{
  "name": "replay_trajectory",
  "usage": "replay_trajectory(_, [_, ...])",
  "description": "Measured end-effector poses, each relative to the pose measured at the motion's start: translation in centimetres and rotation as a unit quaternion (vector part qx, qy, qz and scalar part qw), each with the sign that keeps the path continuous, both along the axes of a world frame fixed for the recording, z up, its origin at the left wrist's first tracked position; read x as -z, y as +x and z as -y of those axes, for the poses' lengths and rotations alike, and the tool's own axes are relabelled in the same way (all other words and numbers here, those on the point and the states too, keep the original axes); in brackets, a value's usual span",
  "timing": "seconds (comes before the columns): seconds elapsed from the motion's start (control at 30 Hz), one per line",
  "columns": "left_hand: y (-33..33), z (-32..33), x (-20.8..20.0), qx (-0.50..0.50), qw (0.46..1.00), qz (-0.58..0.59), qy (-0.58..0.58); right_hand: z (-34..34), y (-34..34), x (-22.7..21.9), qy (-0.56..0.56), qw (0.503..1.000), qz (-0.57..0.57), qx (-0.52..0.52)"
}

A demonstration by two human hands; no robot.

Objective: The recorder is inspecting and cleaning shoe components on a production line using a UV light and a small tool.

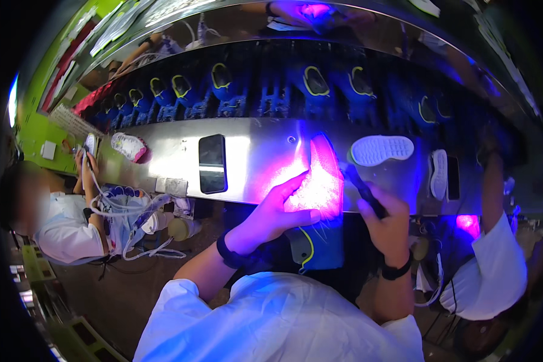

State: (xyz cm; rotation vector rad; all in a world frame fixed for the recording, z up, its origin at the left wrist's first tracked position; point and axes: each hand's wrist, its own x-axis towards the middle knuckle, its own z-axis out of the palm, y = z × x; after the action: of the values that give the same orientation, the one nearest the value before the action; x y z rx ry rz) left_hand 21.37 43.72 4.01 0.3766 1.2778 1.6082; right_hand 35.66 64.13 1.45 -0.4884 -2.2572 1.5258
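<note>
Right now the left hand (277,208) is cradling a blue shoe (321,199) sole-up at the edge of the steel bench (253,151), fingers clamped round its side so the sole is facing the light. The right hand (385,218) is gripping a dark torch (362,190), fingers wrapped tight, aiming its violet beam across the sole. A loose white sole (382,149) is lying nearby.
</note>
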Motion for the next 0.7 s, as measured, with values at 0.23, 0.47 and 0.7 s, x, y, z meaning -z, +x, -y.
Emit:
replay_trajectory(0.23, [-8.3, -0.3, 3.6, -0.007, 0.980, -0.154, -0.125, 0.5, 3.1, 4.5, -0.047, 0.994, 0.081, -0.060])
replay_trajectory(0.47, [-25.2, -7.1, 1.7, 0.013, 0.796, -0.371, -0.478, -1.8, 5.4, 8.2, -0.178, 0.970, 0.151, 0.062])
replay_trajectory(0.7, [-40.0, -11.8, 15.9, 0.055, 0.586, -0.657, -0.471, -2.9, 5.1, 7.2, -0.241, 0.954, 0.123, 0.128])
